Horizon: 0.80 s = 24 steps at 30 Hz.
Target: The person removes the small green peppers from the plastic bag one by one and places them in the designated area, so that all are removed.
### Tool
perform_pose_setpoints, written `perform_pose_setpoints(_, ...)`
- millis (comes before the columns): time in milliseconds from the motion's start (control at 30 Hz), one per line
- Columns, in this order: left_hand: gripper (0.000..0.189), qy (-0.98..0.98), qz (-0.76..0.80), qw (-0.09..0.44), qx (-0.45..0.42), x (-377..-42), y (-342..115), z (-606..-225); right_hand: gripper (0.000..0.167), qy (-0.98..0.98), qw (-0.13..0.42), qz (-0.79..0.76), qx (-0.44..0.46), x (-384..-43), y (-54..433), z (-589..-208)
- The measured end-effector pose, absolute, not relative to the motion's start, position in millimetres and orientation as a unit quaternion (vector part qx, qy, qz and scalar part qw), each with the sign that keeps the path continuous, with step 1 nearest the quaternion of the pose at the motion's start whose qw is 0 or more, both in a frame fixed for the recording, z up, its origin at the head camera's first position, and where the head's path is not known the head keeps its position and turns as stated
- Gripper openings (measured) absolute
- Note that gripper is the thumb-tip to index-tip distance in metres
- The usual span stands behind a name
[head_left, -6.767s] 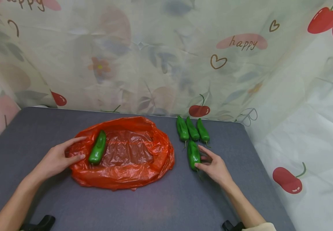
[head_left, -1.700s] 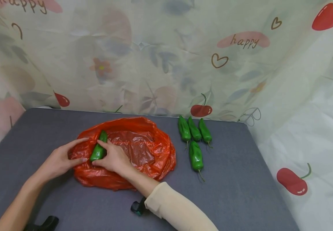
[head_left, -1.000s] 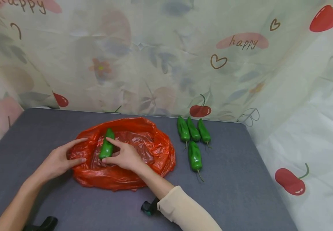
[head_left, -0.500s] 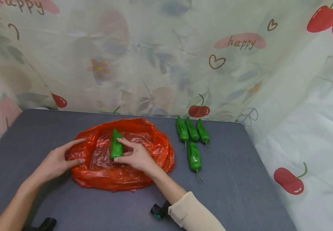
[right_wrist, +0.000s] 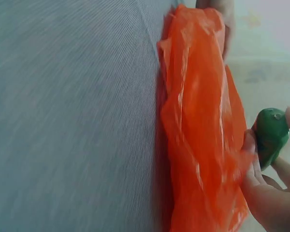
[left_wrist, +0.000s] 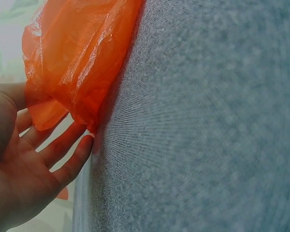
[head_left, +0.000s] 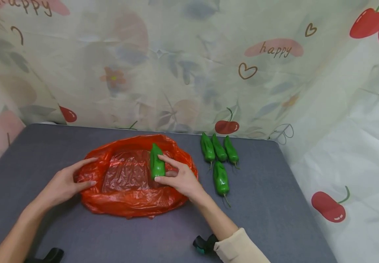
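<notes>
In the head view, a red plastic bag (head_left: 133,203) lies on the table with its mouth spread wide. My left hand (head_left: 60,185) holds its left side; the left wrist view shows thumb and fingers about the bag's edge (left_wrist: 82,58). Over the right part of the bag's mouth, my right hand (head_left: 183,179) grips a green pepper (head_left: 156,163) between thumb and fingers. The right wrist view shows this pepper's blunt end (right_wrist: 272,126) raised above the bag's rim. The head view shows no other pepper inside the bag.
Right of the bag, three green peppers (head_left: 219,148) lie side by side near the table's back edge. Another pepper (head_left: 221,179) lies in front of them, stem toward me. A patterned curtain (head_left: 176,73) hangs behind the grey table (head_left: 127,241).
My right hand has lifted the pepper from the bag's left side and carried it right across the mouth. Earlier, it set another pepper down in front of the three. The left hand stays put.
</notes>
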<state>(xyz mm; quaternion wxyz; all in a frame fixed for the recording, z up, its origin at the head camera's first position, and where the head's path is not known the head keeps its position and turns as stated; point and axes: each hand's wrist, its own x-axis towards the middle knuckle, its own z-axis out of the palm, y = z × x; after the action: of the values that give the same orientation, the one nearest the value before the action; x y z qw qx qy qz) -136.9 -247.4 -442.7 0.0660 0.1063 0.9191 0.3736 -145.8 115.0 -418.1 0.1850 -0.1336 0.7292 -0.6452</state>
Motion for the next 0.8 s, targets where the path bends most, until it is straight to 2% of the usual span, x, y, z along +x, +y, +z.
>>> perform_pose_setpoints(800, 0.076, 0.92, 0.375, 0.066, 0.096, -136, -248, -445, 0.067, 0.764, 0.136, -0.626, -0.084, -128, 210, -413)
